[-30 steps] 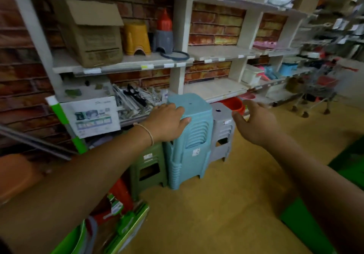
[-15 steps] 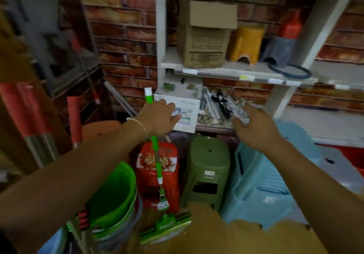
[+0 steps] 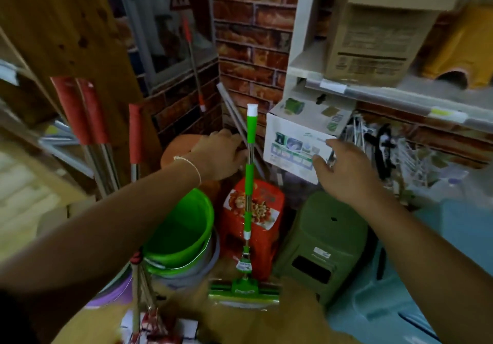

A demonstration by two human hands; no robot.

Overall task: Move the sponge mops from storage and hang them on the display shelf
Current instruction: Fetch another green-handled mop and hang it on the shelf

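Note:
A sponge mop (image 3: 248, 202) stands upright in the corner, with a green and silver handle, a white cap on top and its green sponge head (image 3: 245, 290) on the floor. My left hand (image 3: 220, 157) reaches to the handle from the left, fingertips at the silver section below the top grip. I cannot tell if they wrap round it. My right hand (image 3: 344, 170) hovers to the right of the handle with fingers spread, in front of a white printed box (image 3: 290, 143).
A green bucket (image 3: 181, 226) nested in a grey one stands left of the mop. Behind it sit a red stool (image 3: 264, 210), a green stool (image 3: 325, 247) and blue stools (image 3: 426, 290). Red-handled mops (image 3: 88, 119) lean at the left. A white shelf (image 3: 373, 90) carries a cardboard box.
The view has swung left from the stacked stools to the corner. Both hands have moved with it, and the left hand now reaches the mop handle.

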